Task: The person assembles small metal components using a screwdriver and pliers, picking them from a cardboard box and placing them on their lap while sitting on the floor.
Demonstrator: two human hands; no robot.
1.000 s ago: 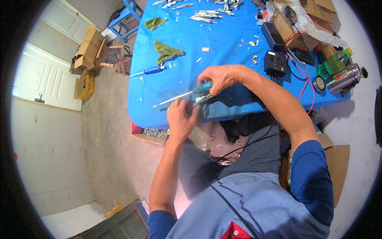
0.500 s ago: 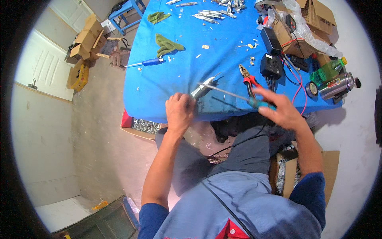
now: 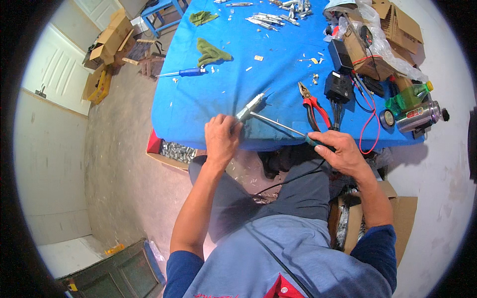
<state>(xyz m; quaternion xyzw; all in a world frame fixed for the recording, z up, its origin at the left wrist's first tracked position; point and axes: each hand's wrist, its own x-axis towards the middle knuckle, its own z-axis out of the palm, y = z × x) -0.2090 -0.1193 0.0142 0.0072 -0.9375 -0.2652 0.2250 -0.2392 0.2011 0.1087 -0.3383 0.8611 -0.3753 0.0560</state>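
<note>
A blue cloth is covering the table, with a pale wall and white door standing off to the left, and a pile of slim metallic parts is lying toward the far edge. Near the close edge, a pale tubular part is lying at a slant, its thin wire end pointing away from the person. The left hand is gripping its near end, fingers closed around it, though the fingertips themselves are hiding underneath. The right hand is clasping the teal handle of a long screwdriver, whose tip is reaching the side of the part just ahead of the left fingers; whether it is pressing or only grazing, I cannot tell. The blade is pointing toward the holding hand's side, so a slip off the rounded surface could be sending it into those fingers. A loose left grip could be letting the part roll or twist under sideways force, and too much leverage could be cracking the casing or bending the wire. The red-handled pliers are lying just beyond the right hand, where a sudden jerk could be knocking them.
</note>
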